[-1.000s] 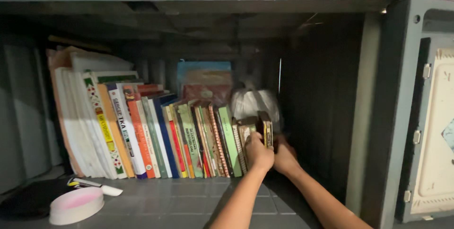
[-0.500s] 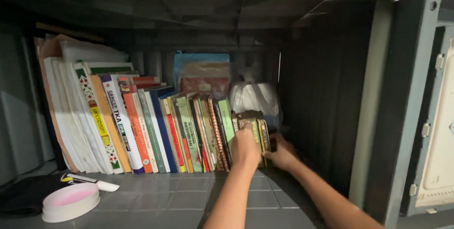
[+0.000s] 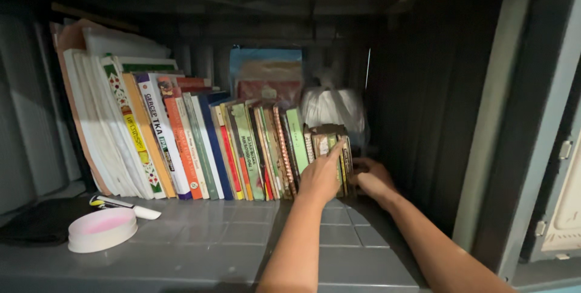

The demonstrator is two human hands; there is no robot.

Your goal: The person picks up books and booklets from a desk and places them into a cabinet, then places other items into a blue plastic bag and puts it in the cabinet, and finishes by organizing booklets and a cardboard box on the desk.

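Observation:
A row of upright books [image 3: 200,142] leans left on a grey shelf [image 3: 242,244]. At its right end stand a few small dark books [image 3: 330,148]. My left hand [image 3: 321,175] rests flat against their spines, its index finger pointing up along one. My right hand [image 3: 372,179] is behind and to the right of the small books, pressing on their outer side; its fingers are partly hidden in shadow.
A white plastic bag [image 3: 333,108] and flat-standing books [image 3: 266,78] sit behind the row. A pink-and-white round lid [image 3: 101,229], a white marker [image 3: 124,206] and a dark cloth [image 3: 42,223] lie at the left. A dark side wall [image 3: 423,87] closes the right.
The small books have been pushed upright against the row. My left hand went from gripping their top to lying flat on the spines. The camera moved closer and lower.

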